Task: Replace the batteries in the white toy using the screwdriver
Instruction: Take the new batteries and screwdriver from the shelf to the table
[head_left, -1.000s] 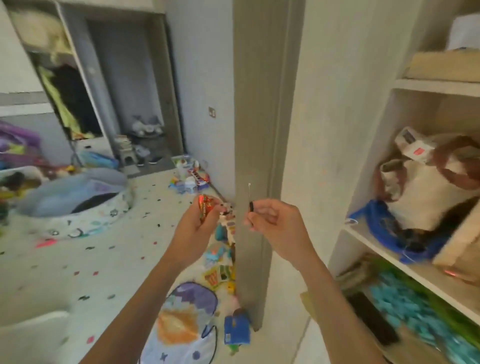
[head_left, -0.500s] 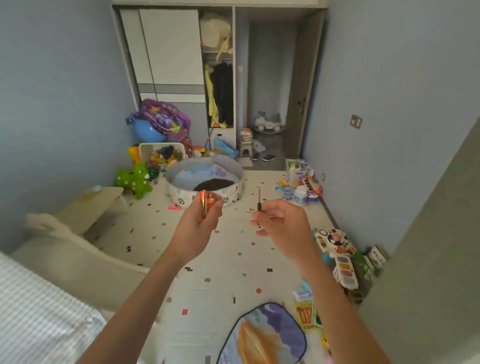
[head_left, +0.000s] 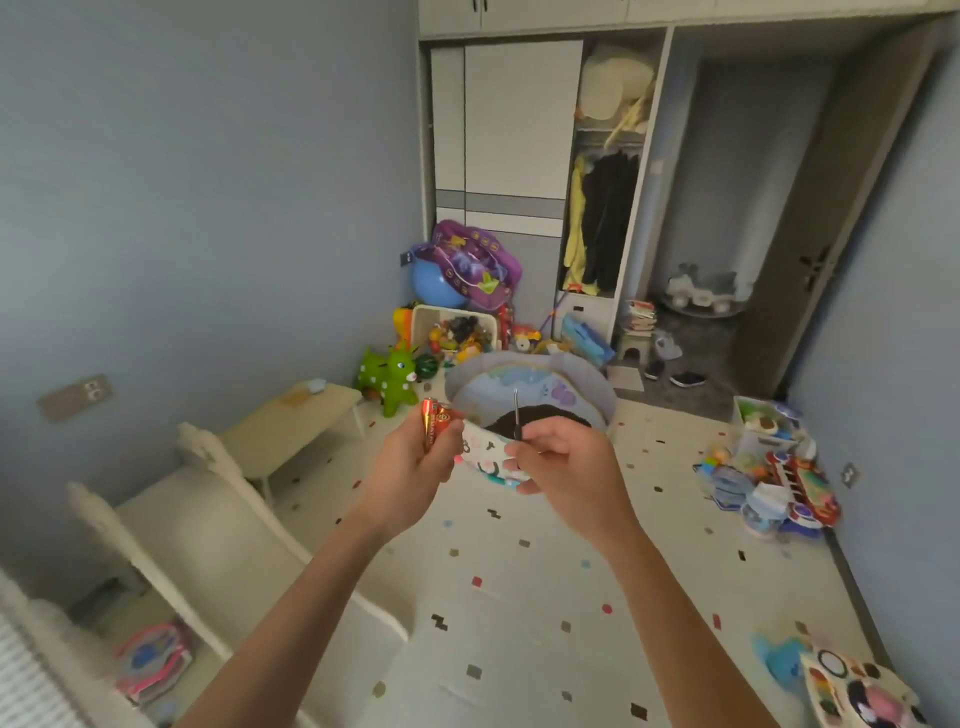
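My left hand (head_left: 413, 462) is raised in front of me, closed around red and gold batteries (head_left: 434, 421) whose ends stick up above the fingers. My right hand (head_left: 563, 460) pinches a small screwdriver (head_left: 516, 413) with a thin metal shaft pointing up and a dark handle between thumb and fingers. The two hands are level, a short gap apart. A white ride-on toy (head_left: 698, 293) stands far off in the open doorway; which white toy the task means I cannot tell.
A round fabric play bin (head_left: 582, 387) sits on the speckled floor mat behind my hands. A low cream table (head_left: 291, 426) and white furniture (head_left: 208, 525) stand at left. Toy piles lie along the right wall (head_left: 769, 467) and by the wardrobe (head_left: 457, 332).
The view has swung left from the shelf and door edge to face the room. Both hands keep their grip, the batteries and screwdriver held up in the same pose.
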